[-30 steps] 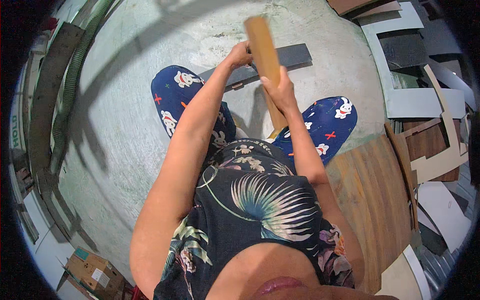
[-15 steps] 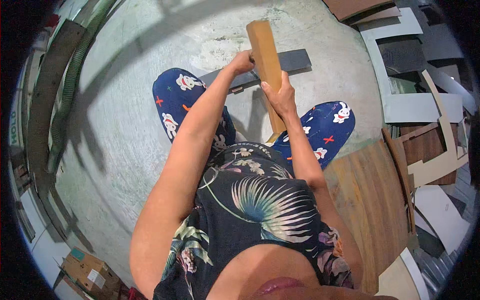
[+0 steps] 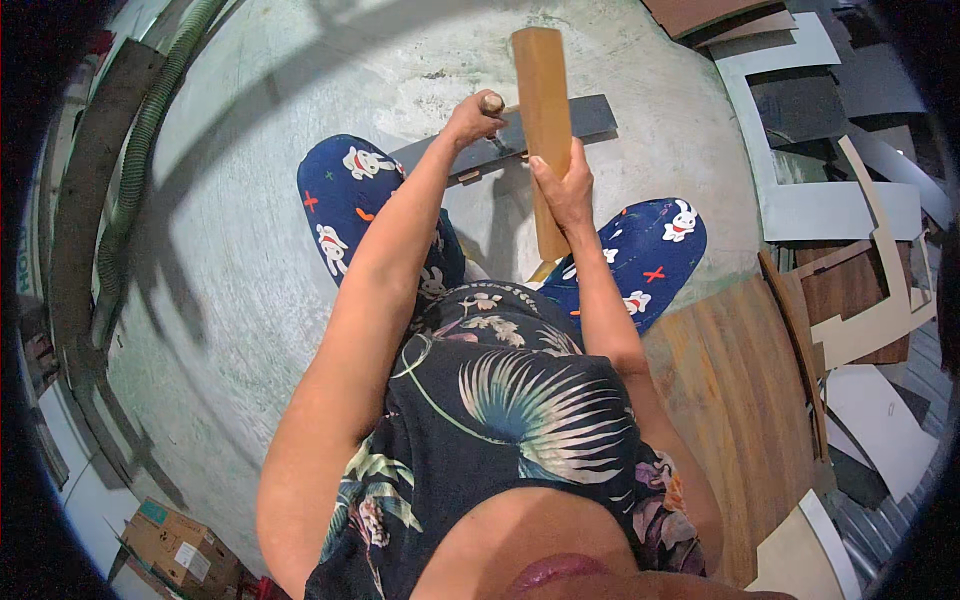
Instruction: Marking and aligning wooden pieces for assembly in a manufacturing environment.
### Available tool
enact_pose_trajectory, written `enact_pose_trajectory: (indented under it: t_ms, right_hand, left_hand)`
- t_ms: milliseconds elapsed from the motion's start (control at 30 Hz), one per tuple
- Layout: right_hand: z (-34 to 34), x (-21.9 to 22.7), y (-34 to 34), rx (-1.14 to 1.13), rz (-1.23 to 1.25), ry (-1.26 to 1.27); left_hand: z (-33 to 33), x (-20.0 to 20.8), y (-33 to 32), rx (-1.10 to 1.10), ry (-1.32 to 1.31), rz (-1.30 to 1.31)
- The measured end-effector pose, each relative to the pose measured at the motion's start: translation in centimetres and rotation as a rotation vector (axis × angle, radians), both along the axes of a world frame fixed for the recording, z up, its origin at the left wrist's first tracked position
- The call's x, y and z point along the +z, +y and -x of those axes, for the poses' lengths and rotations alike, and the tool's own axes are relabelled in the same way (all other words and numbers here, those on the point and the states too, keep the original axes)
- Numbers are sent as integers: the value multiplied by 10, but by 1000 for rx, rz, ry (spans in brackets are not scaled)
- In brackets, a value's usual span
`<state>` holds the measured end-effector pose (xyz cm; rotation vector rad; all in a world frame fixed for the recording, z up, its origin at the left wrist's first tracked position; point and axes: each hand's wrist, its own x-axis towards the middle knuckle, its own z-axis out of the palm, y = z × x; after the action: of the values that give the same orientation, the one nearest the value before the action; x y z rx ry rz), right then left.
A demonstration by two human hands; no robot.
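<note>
In R hand (image 3: 563,186): wood strip (image 3: 541,110)

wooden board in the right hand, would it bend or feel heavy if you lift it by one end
The wooden board probably stays stiff: it stands straight though the right hand grips only its middle. Likely fairly light, since one hand holds it upright. Its smooth face may be a bit slippery.

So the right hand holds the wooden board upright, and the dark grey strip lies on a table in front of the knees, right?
Not quite: the head view shows the dark grey strip lying on the concrete floor, not a table. The right hand does hold the wooden board upright.
</note>
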<state>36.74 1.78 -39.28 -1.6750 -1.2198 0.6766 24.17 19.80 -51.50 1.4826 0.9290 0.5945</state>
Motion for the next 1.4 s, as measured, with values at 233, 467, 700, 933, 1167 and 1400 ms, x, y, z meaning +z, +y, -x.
enact_pose_trajectory:
  t_ms: [233,467,700,933,1167,1400]
  right_hand:
    - [-9,2,-3,-102,-95,-30]
    - [-9,0,-2,-74,-88,-26]
    - [-8,4,-3,-70,-81,-35]
    - [-7,4,-3,-67,-53,-17]
    - [-7,3,-1,-47,-57,-8]
    - [-8,0,0,-42,-36,-14]
  left_hand:
    - [1,44,-3,131,80,-233]
    - [1,46,-12,197,123,-267]
    - [-2,39,-20,140,175,-295]
    - [-4,37,-22,142,156,-261]
    - [-3,38,-24,170,166,-259]
    - [-6,38,-24,239,193,-260]
